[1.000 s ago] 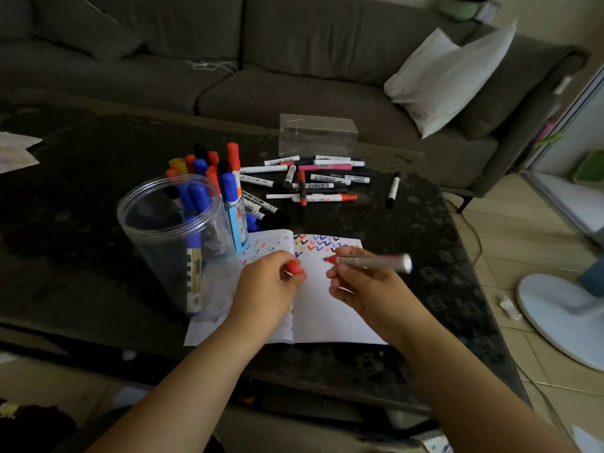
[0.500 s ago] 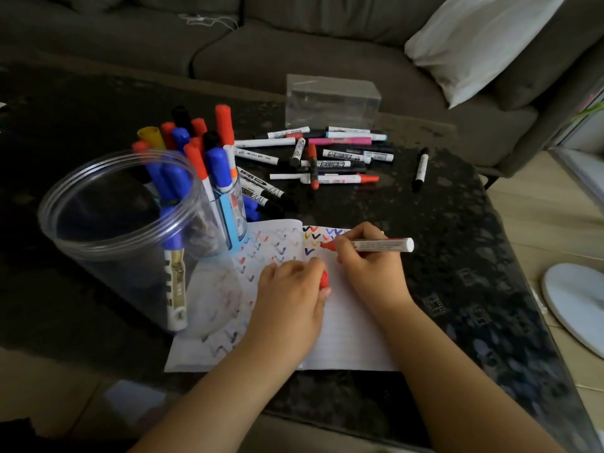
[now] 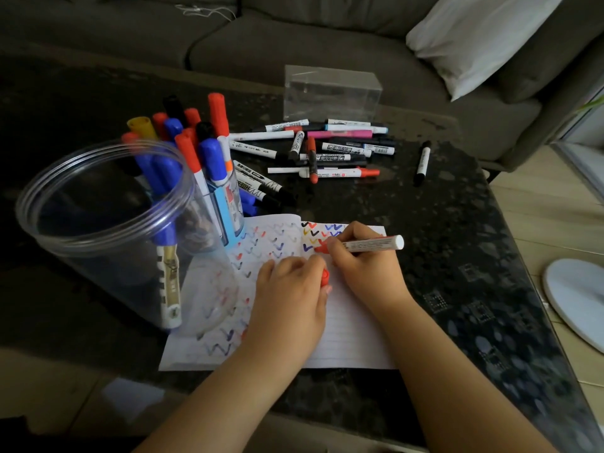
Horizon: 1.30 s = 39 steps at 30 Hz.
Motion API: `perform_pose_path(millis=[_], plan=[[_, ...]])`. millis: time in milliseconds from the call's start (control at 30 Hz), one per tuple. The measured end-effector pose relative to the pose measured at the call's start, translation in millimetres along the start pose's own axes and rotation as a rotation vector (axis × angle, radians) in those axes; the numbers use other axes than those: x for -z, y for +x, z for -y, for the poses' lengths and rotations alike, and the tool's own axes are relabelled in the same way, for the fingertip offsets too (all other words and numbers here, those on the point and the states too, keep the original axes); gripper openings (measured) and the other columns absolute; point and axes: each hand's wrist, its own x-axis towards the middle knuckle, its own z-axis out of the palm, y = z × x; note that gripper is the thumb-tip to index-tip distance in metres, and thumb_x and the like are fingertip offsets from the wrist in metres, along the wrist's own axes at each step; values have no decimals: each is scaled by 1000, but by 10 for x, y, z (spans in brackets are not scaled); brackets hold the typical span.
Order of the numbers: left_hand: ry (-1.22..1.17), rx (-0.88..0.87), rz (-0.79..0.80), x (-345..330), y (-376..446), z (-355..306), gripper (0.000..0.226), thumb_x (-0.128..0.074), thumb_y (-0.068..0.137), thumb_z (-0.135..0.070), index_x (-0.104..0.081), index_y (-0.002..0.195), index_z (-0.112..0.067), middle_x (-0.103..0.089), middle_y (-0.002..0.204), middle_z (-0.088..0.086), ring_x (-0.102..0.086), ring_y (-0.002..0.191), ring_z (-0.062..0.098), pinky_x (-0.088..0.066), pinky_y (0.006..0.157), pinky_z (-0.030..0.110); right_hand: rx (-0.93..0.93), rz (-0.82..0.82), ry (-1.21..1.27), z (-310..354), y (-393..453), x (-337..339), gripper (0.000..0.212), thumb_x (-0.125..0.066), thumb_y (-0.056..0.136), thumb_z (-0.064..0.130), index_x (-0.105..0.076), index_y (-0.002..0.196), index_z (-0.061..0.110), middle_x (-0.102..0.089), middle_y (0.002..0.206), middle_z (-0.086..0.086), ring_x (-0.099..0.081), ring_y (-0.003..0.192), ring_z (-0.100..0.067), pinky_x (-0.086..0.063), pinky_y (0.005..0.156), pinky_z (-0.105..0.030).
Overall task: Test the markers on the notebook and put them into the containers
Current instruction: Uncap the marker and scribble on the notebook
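Observation:
An open notebook [image 3: 353,335] lies on the dark table, its pages covered in coloured tick marks. My right hand [image 3: 366,266] grips an uncapped red marker [image 3: 372,244] with its tip on the right page. My left hand [image 3: 291,295] rests on the notebook and holds the red cap [image 3: 324,278] in curled fingers. A large clear round container [image 3: 101,223] at the left holds a blue marker. Behind it a smaller clear cup [image 3: 228,210] is packed with red, blue, black and yellow markers. Several loose markers [image 3: 327,152] lie behind the notebook.
A clear rectangular box [image 3: 331,93] stands at the table's far edge. One black marker [image 3: 422,162] lies apart to the right. A grey sofa with a white pillow [image 3: 480,37] is behind the table. A white fan base [image 3: 575,299] sits on the floor at right.
My right hand came down from the air and put the red marker's tip on the page. My left hand settled onto the notebook with the cap. The camera moved closer.

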Motion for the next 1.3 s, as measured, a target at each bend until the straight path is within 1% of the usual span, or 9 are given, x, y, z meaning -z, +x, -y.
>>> perform_pose_path(millis=[33, 133, 233, 467, 600, 700, 867, 1167, 1300], plan=[[3, -8, -17, 0, -3, -4, 23, -76, 72, -16, -60, 89, -16, -64, 77, -1, -61, 79, 23, -50, 75, 43, -9, 4, 10, -4, -1, 5, 20, -63, 87, 9, -55, 69, 3, -58, 51, 19, -52, 51, 4, -38, 52, -10], [-39, 33, 39, 41, -11, -40, 17, -56, 89, -23, -56, 106, -19, -62, 100, -2, -52, 102, 19, -36, 96, 38, -9, -30, 5, -1, -7, 5, 23, -63, 87, 9, -53, 67, 4, -55, 49, 15, -49, 50, 3, -36, 51, -10], [6, 44, 20, 14, -10, -12, 24, -42, 96, -30, -48, 118, -23, -56, 115, -6, -43, 113, 14, -27, 104, 32, 5, -102, -27, -26, 9, -10, 30, -65, 85, 11, -48, 60, 13, -46, 50, 10, -44, 50, 0, -34, 50, -13], [-28, 64, 31, 3, 17, 16, 19, -43, 95, -32, -48, 113, -26, -56, 112, -9, -45, 109, 10, -31, 103, 31, -80, -148, 80, -15, 9, 50, 19, -61, 89, 17, -57, 71, 11, -58, 60, 4, -48, 50, 3, -38, 50, -9], [-407, 199, -55, 68, 47, 8, 6, -60, 87, -26, -60, 89, -21, -60, 89, -9, -53, 87, 4, -41, 77, 17, -189, -128, 285, 46, -24, 168, 17, -60, 91, 25, -58, 81, 11, -51, 55, 7, -43, 49, -1, -38, 50, -15], [-791, 437, -65, 196, 40, -11, 4, -61, 88, -18, -66, 87, -17, -68, 81, -10, -60, 80, -5, -40, 68, 2, -177, -57, 451, 195, -158, 289, 11, -57, 92, 12, -59, 82, 12, -49, 56, 5, -42, 52, -6, -37, 54, -22], [-1458, 741, -50, 491, -45, -158, 12, -56, 89, -3, -67, 86, -8, -72, 76, 3, -65, 85, 18, -50, 83, 28, -97, -13, 484, 585, -530, 551, 24, -41, 97, 9, -56, 80, 4, -48, 55, -5, -38, 53, -13, -34, 52, -24], [-1291, 481, 45, 1000, -552, -454, 13, -57, 87, -3, -67, 90, -11, -73, 81, 3, -67, 79, 14, -53, 81, 24, -18, 38, 467, 1095, -1050, 715, 23, -47, 95, 11, -45, 74, 4, -45, 49, -1, -40, 46, -8, -36, 47, -17], [-1160, 383, 95, 1183, -745, -538, 12, -58, 88, -10, -67, 95, -14, -73, 80, -1, -67, 77, 6, -50, 67, 11, 21, 92, 364, 1229, -1227, 741, 22, -51, 93, 12, -48, 75, -1, -42, 49, 0, -36, 45, -6, -33, 45, -17]])
